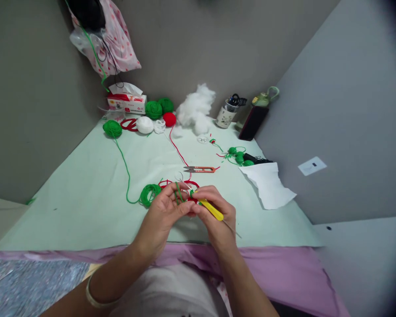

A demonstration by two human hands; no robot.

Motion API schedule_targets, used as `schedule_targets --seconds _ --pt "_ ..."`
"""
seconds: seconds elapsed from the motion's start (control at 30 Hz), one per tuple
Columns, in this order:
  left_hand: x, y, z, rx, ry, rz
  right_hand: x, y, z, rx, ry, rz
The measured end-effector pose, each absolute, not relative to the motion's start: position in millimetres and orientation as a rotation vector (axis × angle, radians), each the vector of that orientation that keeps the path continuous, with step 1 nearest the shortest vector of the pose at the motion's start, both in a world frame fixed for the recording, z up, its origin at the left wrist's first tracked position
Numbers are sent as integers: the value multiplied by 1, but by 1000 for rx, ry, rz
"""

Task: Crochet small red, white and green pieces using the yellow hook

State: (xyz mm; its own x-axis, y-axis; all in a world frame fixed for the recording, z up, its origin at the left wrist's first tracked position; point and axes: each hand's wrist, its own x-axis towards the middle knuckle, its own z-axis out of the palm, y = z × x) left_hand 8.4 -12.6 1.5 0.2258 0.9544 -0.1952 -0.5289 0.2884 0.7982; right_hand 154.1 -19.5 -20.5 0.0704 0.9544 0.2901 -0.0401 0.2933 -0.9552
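A yellow-handled crochet hook [211,209] lies in the closed fingers of my right hand [221,215], its thin metal tip pointing toward my left fingers. Pinched by my left hand [165,209] is a small crochet piece [192,199] in green and red, largely covered by fingers. Green yarn [178,193] runs over the left fingers, and a loose green coil [149,195] rests just beside that hand. Beyond the hands lie orange-handled thread snips [200,169], with red yarn [178,147] trailing past them toward a red ball [169,119].
Green yarn balls [153,110], a white ball [144,125], a tissue box [128,102] and white stuffing [198,110] line the back. To the right are a pen cup [226,115], a bottle [262,99], a black phone-like slab [253,123], small green pieces [239,157] and white paper [269,185].
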Motion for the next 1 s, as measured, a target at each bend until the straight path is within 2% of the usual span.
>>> schedule_targets --seconds 0.13,0.27,0.47,0.8,1.0 --pt "-8 -6 2 841 789 1009 159 -19 -23 -931 -1042 1101" --pt "-24 1 3 1023 1014 1173 165 -16 -20 -841 -923 1265" --pt "-8 -1 5 931 730 914 166 -18 -17 -824 -1034 1314" --pt "-8 3 -4 913 637 810 168 -17 -22 -684 -976 1458" --pt "-16 7 -5 908 742 934 167 -17 -25 -613 -893 1521"
